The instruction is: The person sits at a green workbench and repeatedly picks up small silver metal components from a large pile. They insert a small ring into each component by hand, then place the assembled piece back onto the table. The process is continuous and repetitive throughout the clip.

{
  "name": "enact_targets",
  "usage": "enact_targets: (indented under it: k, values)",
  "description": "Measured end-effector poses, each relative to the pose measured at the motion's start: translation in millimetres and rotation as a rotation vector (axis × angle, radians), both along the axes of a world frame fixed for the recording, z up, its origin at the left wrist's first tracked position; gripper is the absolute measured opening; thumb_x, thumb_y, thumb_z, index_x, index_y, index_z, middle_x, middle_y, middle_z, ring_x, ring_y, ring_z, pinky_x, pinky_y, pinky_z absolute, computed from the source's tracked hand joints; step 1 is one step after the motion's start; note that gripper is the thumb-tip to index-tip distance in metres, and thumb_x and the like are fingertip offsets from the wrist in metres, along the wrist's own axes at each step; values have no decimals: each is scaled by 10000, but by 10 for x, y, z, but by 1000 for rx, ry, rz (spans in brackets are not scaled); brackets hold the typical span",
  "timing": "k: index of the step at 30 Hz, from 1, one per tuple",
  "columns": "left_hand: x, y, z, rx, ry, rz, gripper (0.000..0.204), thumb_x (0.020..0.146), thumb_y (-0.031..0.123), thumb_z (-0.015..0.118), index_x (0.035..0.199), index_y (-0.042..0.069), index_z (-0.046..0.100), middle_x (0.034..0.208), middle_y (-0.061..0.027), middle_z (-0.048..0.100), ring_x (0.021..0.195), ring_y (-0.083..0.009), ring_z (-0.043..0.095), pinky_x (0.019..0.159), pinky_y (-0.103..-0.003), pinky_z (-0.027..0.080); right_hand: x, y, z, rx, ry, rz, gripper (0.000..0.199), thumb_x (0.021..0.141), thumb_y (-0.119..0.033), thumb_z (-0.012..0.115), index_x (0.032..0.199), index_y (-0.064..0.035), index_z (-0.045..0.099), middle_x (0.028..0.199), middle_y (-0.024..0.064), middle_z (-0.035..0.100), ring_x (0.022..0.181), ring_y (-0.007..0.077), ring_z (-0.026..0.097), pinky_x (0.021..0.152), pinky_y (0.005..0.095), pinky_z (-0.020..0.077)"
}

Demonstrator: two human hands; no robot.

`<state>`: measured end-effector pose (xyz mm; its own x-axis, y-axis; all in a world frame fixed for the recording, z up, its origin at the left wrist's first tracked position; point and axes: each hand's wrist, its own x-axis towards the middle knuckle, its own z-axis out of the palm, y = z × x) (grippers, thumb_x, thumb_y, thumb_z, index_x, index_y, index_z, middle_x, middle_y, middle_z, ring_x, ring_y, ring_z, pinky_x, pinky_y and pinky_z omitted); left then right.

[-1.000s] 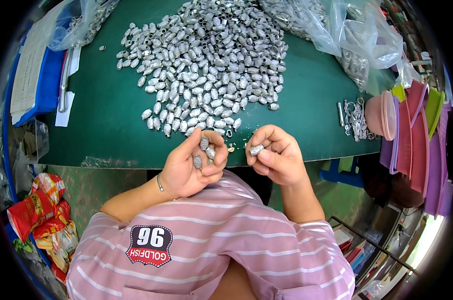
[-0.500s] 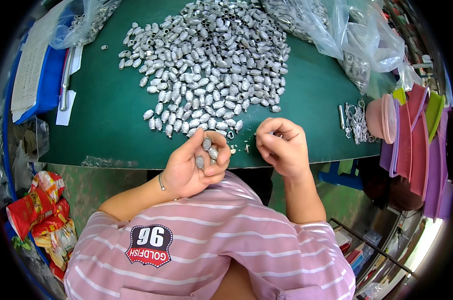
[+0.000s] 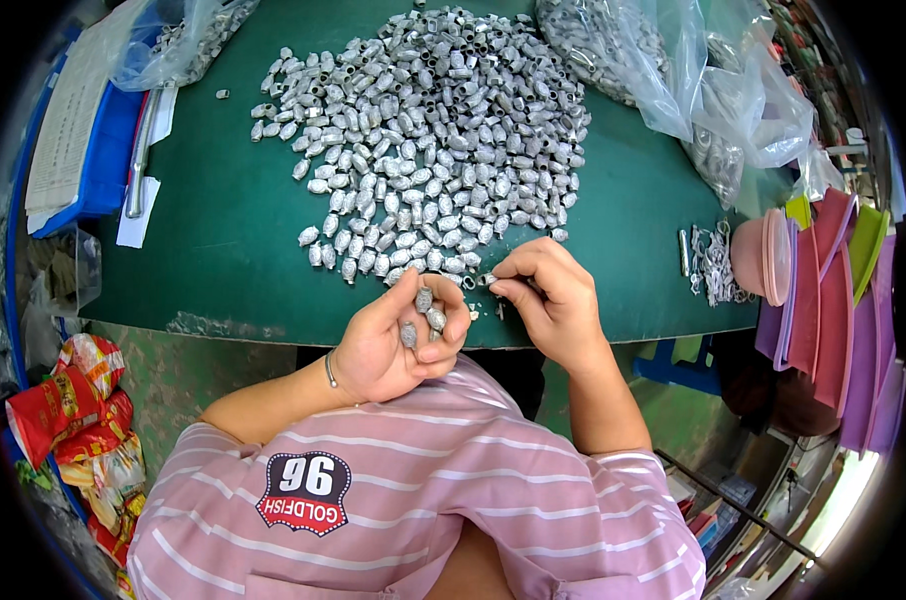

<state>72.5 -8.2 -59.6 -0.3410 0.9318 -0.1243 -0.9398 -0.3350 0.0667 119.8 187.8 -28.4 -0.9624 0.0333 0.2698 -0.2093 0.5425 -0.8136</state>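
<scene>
My left hand (image 3: 388,345) is turned palm up and half curled around several small grey barrel-shaped metal beads (image 3: 436,318). Just to its right, the thumb and forefinger of my right hand (image 3: 558,310) pinch a single bead (image 3: 488,280) above the table's near edge. A big heap of the same beads (image 3: 423,170) spreads over the table beyond both hands, its nearest ones almost at my left fingertips. Small pale crumbs (image 3: 475,312) and a small ring (image 3: 468,283) lie between the hands.
The green table (image 3: 223,240) carries a blue tray with papers (image 3: 98,160) at the left. Clear plastic bags (image 3: 743,110) of metal parts lie at the back right. Silver clasps (image 3: 715,265) sit beside a pink cup (image 3: 761,255) and colourful bins (image 3: 833,300).
My right hand has come left toward my left hand, and the bead at its fingertips now shows plainly. My left hand stays cupped with its beads. The whole view has shifted slightly.
</scene>
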Motion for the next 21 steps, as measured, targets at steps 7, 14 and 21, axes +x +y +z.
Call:
enact_targets:
  k: [7,14,21]
  values:
    - [5,6,13,-14,7,8,437,972,424,275,1037,86,542,847,-68,524,599,-101,386,490,-218,309,45,-2,-60,-306,100,75,129,757,7,659,868,-6,596,814,104,573,687,160,538,577,251,439]
    - [5,11,24,-10,12,13,438,974,419,271,1042,79,538,843,-67,517,603,-101,382,495,-219,310,128,-58,-120,-1662,-274,178,218,891,-83,543,1106,-53,519,904,112,528,636,89,432,441,168,331]
    - [1,-1,10,-5,18,2,434,976,417,258,1053,91,534,839,-74,493,593,-110,381,518,-234,322,113,-29,-92,-1751,-349,181,184,878,-93,519,1052,-33,507,936,157,518,663,133,469,412,183,378]
